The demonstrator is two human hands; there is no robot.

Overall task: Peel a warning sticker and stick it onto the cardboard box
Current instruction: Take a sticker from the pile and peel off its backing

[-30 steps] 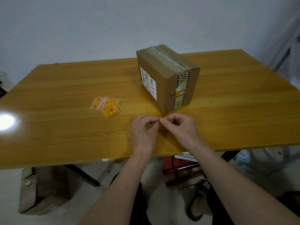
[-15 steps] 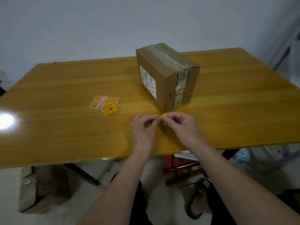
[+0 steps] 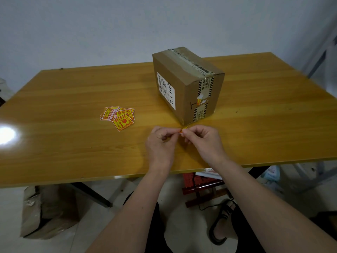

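A taped brown cardboard box (image 3: 184,83) with a white shipping label stands on the wooden table (image 3: 73,143), right of centre. Just in front of its near corner, my left hand (image 3: 160,143) and my right hand (image 3: 206,141) meet fingertip to fingertip. Between them they pinch one small yellow-and-red warning sticker (image 3: 183,130), seen edge-on and mostly hidden by the fingers. A loose pile of the same stickers (image 3: 119,116) lies flat on the table to the left of the box.
The table's near edge runs just below my wrists. Under the table a crumpled brown box (image 3: 47,210) sits on the floor at left and a red stool (image 3: 200,183) at centre right. A metal frame stands at the far right.
Both hands have stayed together on the sticker and drifted slightly toward the box corner. A little more of the sticker's yellow edge shows between the fingertips.
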